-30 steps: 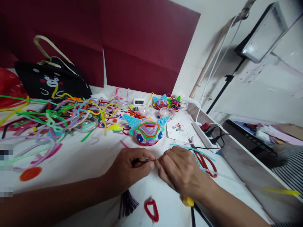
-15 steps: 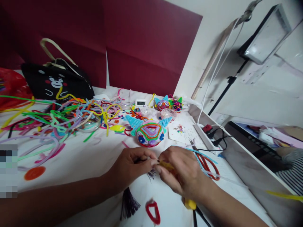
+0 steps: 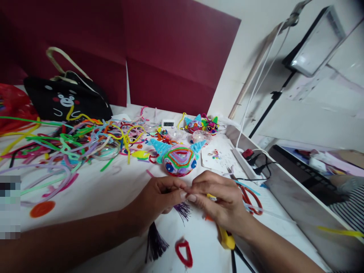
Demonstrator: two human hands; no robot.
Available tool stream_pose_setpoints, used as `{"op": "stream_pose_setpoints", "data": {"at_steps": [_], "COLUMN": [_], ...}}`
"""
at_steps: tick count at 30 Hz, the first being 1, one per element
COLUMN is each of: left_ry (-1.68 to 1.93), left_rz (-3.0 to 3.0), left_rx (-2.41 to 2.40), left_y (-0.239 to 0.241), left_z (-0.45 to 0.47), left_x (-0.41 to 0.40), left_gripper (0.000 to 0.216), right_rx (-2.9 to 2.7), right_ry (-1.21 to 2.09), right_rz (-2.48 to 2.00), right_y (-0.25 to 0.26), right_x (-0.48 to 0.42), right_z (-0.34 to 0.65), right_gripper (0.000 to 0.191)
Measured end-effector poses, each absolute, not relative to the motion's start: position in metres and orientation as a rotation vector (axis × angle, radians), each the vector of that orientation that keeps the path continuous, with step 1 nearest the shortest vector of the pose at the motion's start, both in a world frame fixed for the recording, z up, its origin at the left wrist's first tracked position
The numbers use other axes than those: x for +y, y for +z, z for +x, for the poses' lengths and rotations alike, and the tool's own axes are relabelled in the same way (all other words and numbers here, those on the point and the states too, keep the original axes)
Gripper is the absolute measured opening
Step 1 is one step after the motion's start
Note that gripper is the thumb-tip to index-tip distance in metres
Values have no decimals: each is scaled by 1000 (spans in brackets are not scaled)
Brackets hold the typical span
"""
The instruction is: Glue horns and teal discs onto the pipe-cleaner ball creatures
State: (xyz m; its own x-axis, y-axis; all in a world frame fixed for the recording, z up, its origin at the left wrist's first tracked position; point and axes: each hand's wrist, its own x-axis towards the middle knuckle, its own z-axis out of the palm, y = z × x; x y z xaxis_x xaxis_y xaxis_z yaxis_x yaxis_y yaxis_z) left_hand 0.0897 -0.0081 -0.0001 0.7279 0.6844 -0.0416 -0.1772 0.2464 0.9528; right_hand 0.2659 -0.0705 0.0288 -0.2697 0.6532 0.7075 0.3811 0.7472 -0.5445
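Note:
My left hand (image 3: 159, 199) is closed in a pinch, its thumb and fingertips meeting those of my right hand. A dark purple tassel (image 3: 183, 211) hangs from the pinch; its top is hidden. Below my left hand, another dark tassel (image 3: 155, 242) spreads its strands over the table. My right hand (image 3: 220, 199) is bent around a yellow glue gun (image 3: 227, 239), mostly covered by the fingers, while its thumb and index finger touch my left fingertips. A red pipe-cleaner loop (image 3: 184, 254) lies in front. Beyond my hands sits a colourful pipe-cleaner animal head (image 3: 179, 161) with blue horns.
Tangled pipe cleaners (image 3: 93, 136) cover the left side, before a black bag (image 3: 66, 98). Two smaller decorated heads (image 3: 201, 124) and a white timer (image 3: 168, 124) stand at the back. A power strip (image 3: 247, 165) lies along the raised edge (image 3: 284, 197) at right.
My right hand has turned, and its thumb and index finger now reach my left fingertips. The gun's front has drawn back under the fingers, and more of the hanging tassel shows.

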Motion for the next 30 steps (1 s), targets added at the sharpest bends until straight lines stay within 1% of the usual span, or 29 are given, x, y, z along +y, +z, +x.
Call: {"op": "stream_pose_setpoints", "data": {"at_steps": [4, 7, 9, 11, 15, 18, 21, 23, 26, 30], "left_ry": [586, 592, 604, 618, 623, 615, 612, 616, 622, 593], "left_rz": [1186, 1166, 1149, 1141, 1132, 1120, 1116, 1115, 1117, 1178], "left_rx": [442, 439, 441, 449, 470, 482, 501, 522, 539, 516], "left_y": [-2, -3, -3, -4, -2, 1, 2, 3, 1, 0], "left_z": [91, 92, 92, 92, 93, 93, 94, 94, 94, 93], "left_x": [-8, -8, -7, -7, -8, -9, -9, -9, -8, -7], "left_gripper": [22, 21, 21, 20, 23, 25, 25, 25, 26, 25], "right_rx": [-1861, -1779, -1749, -1762, -1769, -1772, -1750, -1694, -1654, -1693], "right_ry": [355, 463, 539, 534, 448, 405, 365, 400, 486, 480], "right_rz": [-873, -926, -946, -933, -884, -919, -954, -977, -966, -922], "right_y": [31, 30, 28, 26, 24, 25, 26, 25, 22, 22], "right_x": [-75, -76, -75, -72, -69, -70, -72, -72, -70, -69], "right_z": [264, 263, 263, 263, 263, 263, 263, 263, 261, 261], "right_gripper": [8, 5, 16, 25, 13, 9, 9, 9, 21, 12]}}
